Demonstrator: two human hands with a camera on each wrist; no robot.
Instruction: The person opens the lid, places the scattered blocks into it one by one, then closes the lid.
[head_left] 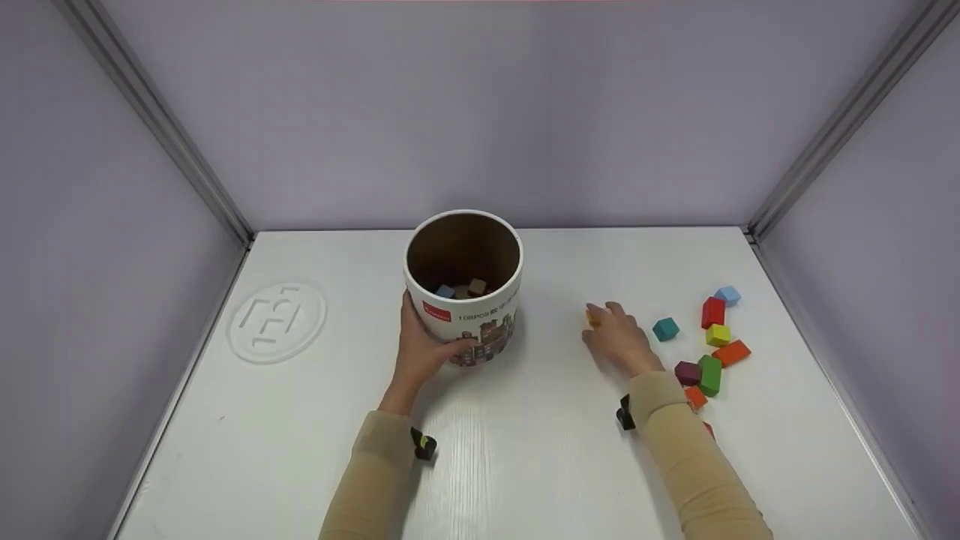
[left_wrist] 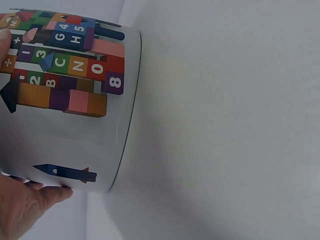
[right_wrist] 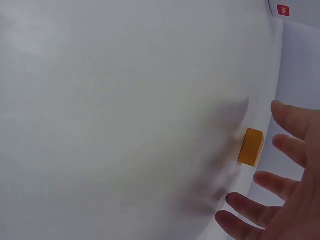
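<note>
A white cardboard tub (head_left: 463,289) with printed letter blocks on its side (left_wrist: 70,100) stands upright at the table's middle. Inside it lie a blue block (head_left: 445,291) and a tan block (head_left: 477,286). My left hand (head_left: 421,346) grips the tub's near wall, with the thumb (left_wrist: 35,200) at its base. My right hand (head_left: 611,331) hovers to the tub's right with its fingers (right_wrist: 295,120) spread. A small orange-yellow block (right_wrist: 250,146) lies on the table just beyond those fingertips, untouched; in the head view this block (head_left: 592,319) peeks out at the hand's left edge.
Several loose blocks lie right of my right hand: teal (head_left: 665,328), red (head_left: 713,312), light blue (head_left: 727,295), yellow (head_left: 718,334), orange (head_left: 731,352), purple (head_left: 687,372), green (head_left: 709,375). An embossed logo (head_left: 276,322) marks the white table (head_left: 540,465). Lavender walls close in three sides.
</note>
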